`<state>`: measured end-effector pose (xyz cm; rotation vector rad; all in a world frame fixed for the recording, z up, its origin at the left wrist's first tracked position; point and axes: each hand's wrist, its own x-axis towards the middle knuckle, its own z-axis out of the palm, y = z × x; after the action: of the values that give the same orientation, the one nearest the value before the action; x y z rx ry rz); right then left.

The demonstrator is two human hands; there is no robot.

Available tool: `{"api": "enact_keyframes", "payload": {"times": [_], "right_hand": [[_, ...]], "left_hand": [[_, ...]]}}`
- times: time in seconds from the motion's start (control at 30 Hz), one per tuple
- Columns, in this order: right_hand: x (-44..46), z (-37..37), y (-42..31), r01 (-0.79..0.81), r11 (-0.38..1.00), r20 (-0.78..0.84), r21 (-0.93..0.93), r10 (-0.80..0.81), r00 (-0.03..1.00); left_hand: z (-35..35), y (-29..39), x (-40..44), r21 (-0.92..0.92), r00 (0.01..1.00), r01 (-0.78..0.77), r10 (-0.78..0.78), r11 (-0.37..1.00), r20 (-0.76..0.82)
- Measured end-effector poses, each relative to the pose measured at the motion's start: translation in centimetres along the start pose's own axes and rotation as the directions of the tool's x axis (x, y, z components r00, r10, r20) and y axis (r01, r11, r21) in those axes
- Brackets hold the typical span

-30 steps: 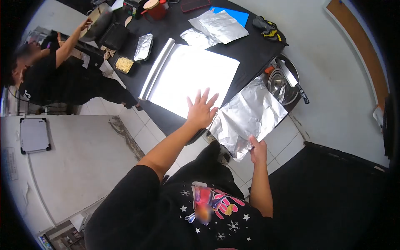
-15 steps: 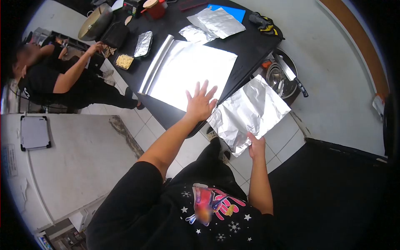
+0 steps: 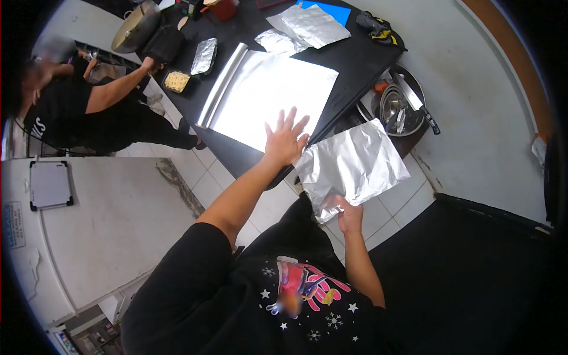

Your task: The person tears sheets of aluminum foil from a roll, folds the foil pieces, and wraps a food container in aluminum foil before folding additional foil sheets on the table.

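Note:
My left hand (image 3: 286,139) lies flat, fingers spread, on the near part of a foil stretch (image 3: 272,89) unrolled over the black table. The foil roll (image 3: 223,86) lies along the left side of that stretch. In my right hand (image 3: 349,215) is the lower edge of a crumpled foil sheet (image 3: 355,165), which hangs beyond the table edge. Its upper left corner meets the table edge beside my left hand; whether it is still joined to the stretch I cannot tell. Further back lie loose foil sheets (image 3: 313,26).
A foil-covered tray (image 3: 204,56) and a container of pale yellow food (image 3: 177,81) stand at the table's left. Metal bowls and a knife (image 3: 417,103) sit at the right, below the tabletop. Another person (image 3: 89,100) works near a large wok (image 3: 136,28).
My right hand has moved slightly left with the sheet's lower edge, and the sheet has shifted with it. My left hand stays pressed on the foil. The other person's arm has reached further right.

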<state>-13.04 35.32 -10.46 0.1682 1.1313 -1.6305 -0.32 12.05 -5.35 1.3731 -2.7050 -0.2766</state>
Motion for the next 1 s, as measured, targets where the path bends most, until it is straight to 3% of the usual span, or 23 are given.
{"api": "enact_keyframes", "payload": {"times": [0.17, 0.2, 0.37, 0.67, 0.77, 0.9, 1.0], "right_hand": [[-1.8, -0.5, 2.4, -0.032, 0.999, -0.187, -0.044, 0.023, 0.982], [-2.2, -0.3, 2.3, 0.048, 0.998, -0.147, -0.031, -0.052, 0.988], [-3.0, -4.1, 1.1, -0.031, 0.996, -0.14, -0.084, 0.019, 0.99], [-5.1, -3.6, -9.5, 0.061, 0.959, 0.053, -0.276, -0.048, 0.997], [-4.7, -0.8, -12.8, 0.105, 0.938, 0.058, -0.331, -0.09, 0.994], [-2.9, 1.4, -15.0, 0.194, 0.905, 0.079, -0.377, -0.178, 0.981], [-4.5, 5.3, -15.2, 0.246, 0.912, 0.12, -0.328, -0.218, 0.969]], "left_hand": [[0.3, 0.0, 0.1, 0.022, 1.0, -0.015, 0.015, 1.0, -0.017], [0.4, -0.1, 0.1, 0.026, 1.0, -0.018, 0.019, 1.0, -0.018], [0.4, -0.2, -0.1, 0.011, 0.999, -0.016, 0.017, 1.0, -0.028], [-0.2, -1.4, -0.1, -0.198, 0.999, 0.02, -0.011, 0.98, 0.046], [-0.8, -2.2, -0.7, -0.36, 0.999, 0.007, -0.023, 0.933, -0.039], [-1.8, -3.3, -2.7, -0.433, 0.984, -0.029, -0.05, 0.901, -0.169], [-5.5, -4.9, -5.6, -0.464, 0.943, -0.141, -0.024, 0.874, -0.332]]}}
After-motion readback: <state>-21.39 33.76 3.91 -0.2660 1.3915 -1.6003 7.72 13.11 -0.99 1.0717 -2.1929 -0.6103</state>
